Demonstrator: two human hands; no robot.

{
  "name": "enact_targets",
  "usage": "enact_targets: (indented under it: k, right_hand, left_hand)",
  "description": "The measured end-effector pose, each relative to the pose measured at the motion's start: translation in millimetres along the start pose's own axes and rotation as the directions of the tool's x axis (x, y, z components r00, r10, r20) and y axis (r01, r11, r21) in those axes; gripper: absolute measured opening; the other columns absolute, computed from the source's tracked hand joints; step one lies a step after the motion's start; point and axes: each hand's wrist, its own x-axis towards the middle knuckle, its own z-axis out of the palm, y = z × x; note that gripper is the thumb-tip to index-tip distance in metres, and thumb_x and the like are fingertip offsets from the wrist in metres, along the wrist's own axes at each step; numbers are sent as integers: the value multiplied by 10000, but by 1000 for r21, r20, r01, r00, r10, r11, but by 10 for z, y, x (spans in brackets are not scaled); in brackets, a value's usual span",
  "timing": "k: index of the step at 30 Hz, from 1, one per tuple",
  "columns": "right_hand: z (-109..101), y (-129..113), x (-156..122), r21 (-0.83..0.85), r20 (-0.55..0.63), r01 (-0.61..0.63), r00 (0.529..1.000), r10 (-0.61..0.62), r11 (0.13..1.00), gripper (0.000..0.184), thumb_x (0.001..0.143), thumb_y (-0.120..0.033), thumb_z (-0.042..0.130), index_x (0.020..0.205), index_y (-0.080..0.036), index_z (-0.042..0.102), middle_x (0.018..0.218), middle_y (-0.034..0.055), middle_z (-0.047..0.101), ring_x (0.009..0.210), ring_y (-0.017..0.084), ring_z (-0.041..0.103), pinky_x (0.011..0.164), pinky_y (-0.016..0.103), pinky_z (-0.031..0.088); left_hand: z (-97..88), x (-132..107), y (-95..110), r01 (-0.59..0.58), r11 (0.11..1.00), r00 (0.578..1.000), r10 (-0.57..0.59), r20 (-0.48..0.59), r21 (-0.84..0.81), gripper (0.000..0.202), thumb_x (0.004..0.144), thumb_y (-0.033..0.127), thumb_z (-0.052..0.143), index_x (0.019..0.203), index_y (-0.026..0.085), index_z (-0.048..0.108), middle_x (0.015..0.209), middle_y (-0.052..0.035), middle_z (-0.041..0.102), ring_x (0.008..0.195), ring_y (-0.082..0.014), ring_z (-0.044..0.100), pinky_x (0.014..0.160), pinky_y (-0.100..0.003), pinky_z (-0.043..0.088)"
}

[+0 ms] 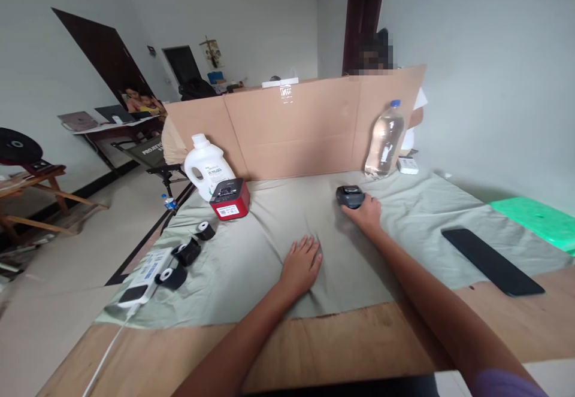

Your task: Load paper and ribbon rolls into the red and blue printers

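partly within right hand (368, 214), black device (350, 196)

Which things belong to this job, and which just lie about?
Apparently in use:
small black boxy device, in the right hand
pale green cloth, under the flat left hand

Seemingly lying about:
white plastic jug
red-and-black box
clear blue-capped bottle
flat black slab
black white-centred rolls

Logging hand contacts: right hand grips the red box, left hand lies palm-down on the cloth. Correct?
Not quite: the head view shows the right hand gripping a small dark device, not the red box. The left hand does lie palm-down on the cloth.
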Motion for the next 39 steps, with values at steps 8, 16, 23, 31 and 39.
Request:
enact_targets:
  k: [8,16,23,31,39]
  right_hand:
    - [-264,-478,-946,80,93,136,985,-143,988,821,656,-558,730,1277,-69,508,1126,210,584,1094,380,518,910,444,388]
    - [-267,-673,-1247,110,63,123,989,-131,986,813,689,-547,721,1289,-50,489,1135,220,567,1078,382,504,921,460,370]
    - [-179,-673,-1407,111,59,151,986,-159,982,869,672,-600,733,1291,-50,470,1144,226,566,1088,383,502,938,471,368]
    - [-99,-601,-1469,127,40,155,986,-161,980,872,646,-594,754,1278,-70,460,1148,230,570,1079,390,516,927,474,387]
    - [-122,-586,-1431,171,117,177,973,-198,969,952,663,-574,740,1368,-35,396,1206,254,583,1118,419,518,949,501,393]
  left_hand:
    - [-9,-419,21,377,925,889,-348,-299,44,635,988,415,254,1556,130,280,1641,-122,184,1534,-327,82,1228,-553,96]
    - [71,-538,1,414,901,906,-393,-160,128,661,980,483,262,1553,155,292,1636,-131,179,1522,-327,159,1211,-575,131]
    - [100,-645,125,330,932,942,-315,-119,148,648,965,492,324,1535,184,350,1632,-120,197,1518,-333,174,1218,-559,114]
    - [-458,-118,-125,414,805,858,-501,-113,-425,268,804,354,649,984,180,745,1095,-193,728,1174,-386,621,1002,-486,450]
    - [-377,787,-279,446,581,861,-487,148,-680,242,777,204,636,977,90,712,784,-102,746,579,-180,684,493,-230,445]
